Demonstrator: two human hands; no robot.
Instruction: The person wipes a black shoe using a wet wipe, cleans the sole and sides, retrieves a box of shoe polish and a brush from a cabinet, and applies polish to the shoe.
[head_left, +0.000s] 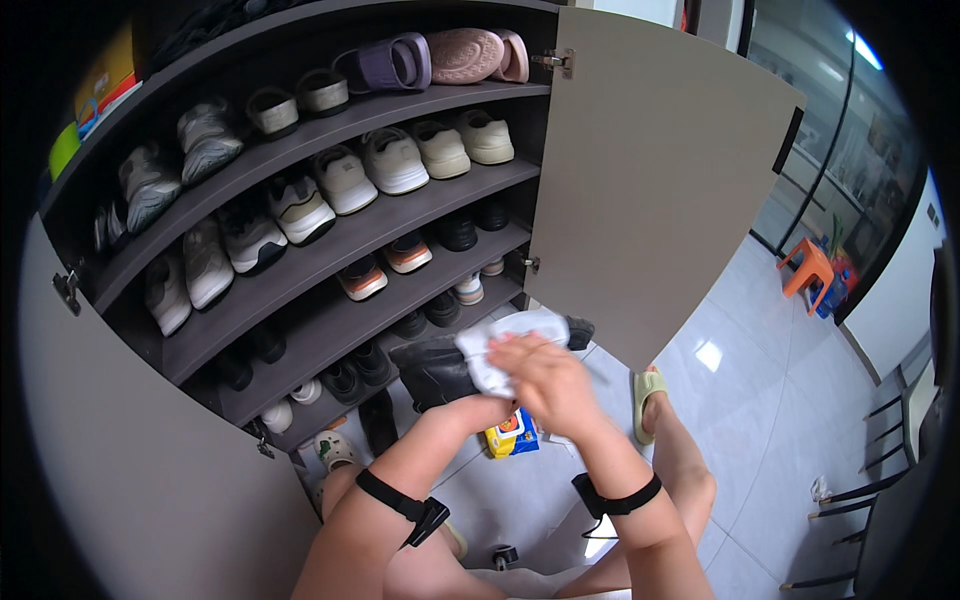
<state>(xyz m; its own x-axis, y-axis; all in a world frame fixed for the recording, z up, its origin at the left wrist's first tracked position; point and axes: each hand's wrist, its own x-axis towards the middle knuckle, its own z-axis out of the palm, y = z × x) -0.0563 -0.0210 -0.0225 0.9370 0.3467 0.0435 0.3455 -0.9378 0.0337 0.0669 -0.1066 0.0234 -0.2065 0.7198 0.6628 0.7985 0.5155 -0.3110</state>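
A black shoe (430, 372) is held up in front of the cabinet, sole side partly showing. My left hand (488, 409) supports it from below; the shoe and my right hand hide most of its fingers. With my right hand (535, 372) I press a white wipe (484, 368) against the shoe, the fingers bent over the cloth and slightly blurred. Below my hands, a yellow and blue wipes pack (512, 436) with a white lid lies on the floor. Another black shoe (378, 424) rests on the floor by the cabinet's base.
The dark shoe cabinet (400, 215) holds several rows of shoes and slippers. Its right door (650, 170) and left door (130, 430) stand wide open on both sides. An orange stool (806, 268) is at the far right; dark chairs (870, 500) line the right edge.
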